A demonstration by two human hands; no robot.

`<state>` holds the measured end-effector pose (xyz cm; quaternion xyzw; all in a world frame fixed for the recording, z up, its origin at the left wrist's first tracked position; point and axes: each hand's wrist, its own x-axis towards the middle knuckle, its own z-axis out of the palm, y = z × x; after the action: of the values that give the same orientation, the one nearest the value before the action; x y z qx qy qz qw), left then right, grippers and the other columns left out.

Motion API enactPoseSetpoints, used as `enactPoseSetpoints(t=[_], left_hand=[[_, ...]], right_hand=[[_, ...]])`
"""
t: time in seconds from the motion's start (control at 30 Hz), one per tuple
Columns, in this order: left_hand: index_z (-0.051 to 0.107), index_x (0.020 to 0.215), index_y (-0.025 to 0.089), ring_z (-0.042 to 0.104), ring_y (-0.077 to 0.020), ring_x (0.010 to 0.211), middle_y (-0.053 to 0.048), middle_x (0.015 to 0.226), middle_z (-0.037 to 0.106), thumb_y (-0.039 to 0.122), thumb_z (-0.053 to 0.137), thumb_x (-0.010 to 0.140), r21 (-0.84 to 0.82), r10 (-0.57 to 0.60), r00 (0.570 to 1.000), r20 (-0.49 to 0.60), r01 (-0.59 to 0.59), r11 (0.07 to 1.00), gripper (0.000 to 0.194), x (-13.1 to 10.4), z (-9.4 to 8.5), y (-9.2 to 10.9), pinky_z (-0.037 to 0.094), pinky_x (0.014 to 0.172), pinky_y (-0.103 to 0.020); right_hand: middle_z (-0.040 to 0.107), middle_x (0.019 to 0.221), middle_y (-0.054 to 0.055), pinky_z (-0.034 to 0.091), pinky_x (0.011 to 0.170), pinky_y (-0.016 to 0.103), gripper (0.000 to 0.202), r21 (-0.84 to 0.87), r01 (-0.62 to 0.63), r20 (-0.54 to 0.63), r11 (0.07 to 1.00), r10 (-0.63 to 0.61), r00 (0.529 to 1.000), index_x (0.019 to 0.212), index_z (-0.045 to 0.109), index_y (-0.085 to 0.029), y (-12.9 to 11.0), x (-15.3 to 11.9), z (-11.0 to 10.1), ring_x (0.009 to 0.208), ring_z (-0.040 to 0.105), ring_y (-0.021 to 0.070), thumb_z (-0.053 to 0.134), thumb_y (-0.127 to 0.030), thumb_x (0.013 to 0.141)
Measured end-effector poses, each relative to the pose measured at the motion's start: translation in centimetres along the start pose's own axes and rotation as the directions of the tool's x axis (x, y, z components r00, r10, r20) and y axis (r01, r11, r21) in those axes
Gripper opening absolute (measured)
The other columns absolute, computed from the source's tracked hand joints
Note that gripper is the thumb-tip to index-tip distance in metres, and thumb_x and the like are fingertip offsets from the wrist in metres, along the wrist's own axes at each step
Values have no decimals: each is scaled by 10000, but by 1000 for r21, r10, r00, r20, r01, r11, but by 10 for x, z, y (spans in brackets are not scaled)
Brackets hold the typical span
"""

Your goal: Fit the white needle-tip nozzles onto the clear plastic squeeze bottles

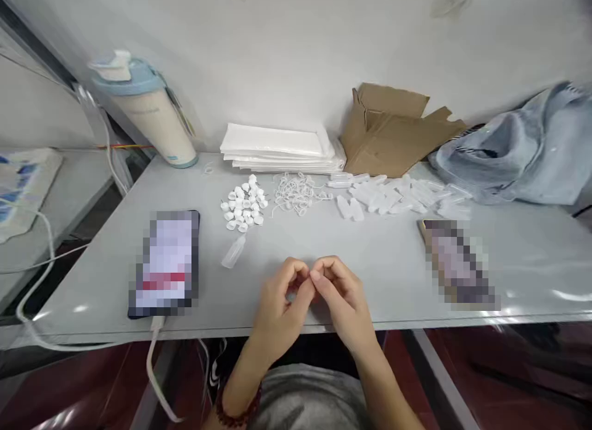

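Note:
My left hand (283, 311) and my right hand (343, 299) meet above the front part of the grey table (222, 300), thumbs and forefingers pinched together. Whatever lies between the fingertips is too small or hidden to make out. Just beyond, to the left, a clear plastic tube with a narrow tip (234, 252) lies by itself. Behind it is a pile of small white caps (244, 205). A tangle of thin white string loops (300, 194) sits beside the caps, and a heap of translucent plastic tubes (393, 195) spreads out farther right.
A phone (169, 263) with a white cable (155, 356) lies at left, another phone (457, 263) at right. Along the wall stand a tumbler (152, 118), a stack of white packets (277, 141), a torn cardboard box (393, 137) and a bundle of denim (513, 149).

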<state>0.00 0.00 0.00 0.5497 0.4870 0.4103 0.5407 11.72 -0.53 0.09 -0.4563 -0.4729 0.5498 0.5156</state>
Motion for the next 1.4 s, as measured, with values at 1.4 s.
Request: enactPoseSetpoints(t=[1.4], left_hand=[[487,761,196,458,-81,581,48,651,469,185,487,928,-9,389,885,-255,-404,915,168,0,27,25,402,559,-195]], right_hand=[[418,620,-47,352,507,225,200,226,235,-312,945,-158,937,730,527,-210,-14,-1,18,554,386,101,569,-307,900]])
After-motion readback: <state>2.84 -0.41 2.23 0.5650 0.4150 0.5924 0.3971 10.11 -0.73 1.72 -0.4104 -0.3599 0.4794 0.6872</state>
